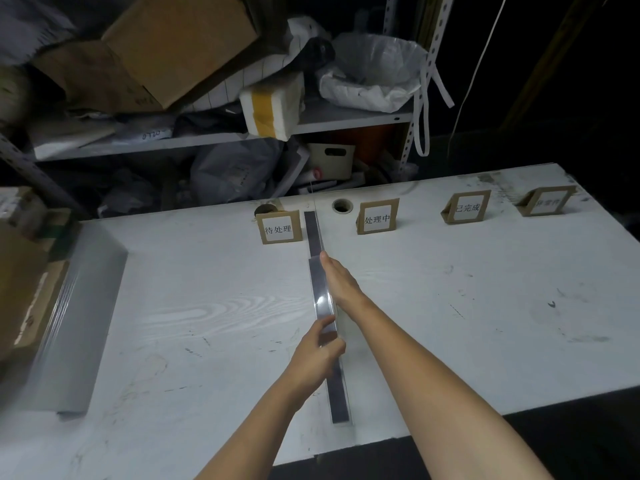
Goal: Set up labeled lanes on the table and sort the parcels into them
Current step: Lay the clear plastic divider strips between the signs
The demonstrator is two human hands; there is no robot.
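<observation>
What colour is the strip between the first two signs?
Dark grey strip, glossy surface; head view.

The writing on the rightmost sign is too blurred to read. The left hand covers part of the dark strip — the right hand shows edge-on, most fingers hidden. The left edge cuts off the cardboard box.

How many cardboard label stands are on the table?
4 stands, in a row along the table's far edge: one left of the dark strip, three right of it. None seem hidden.
</observation>
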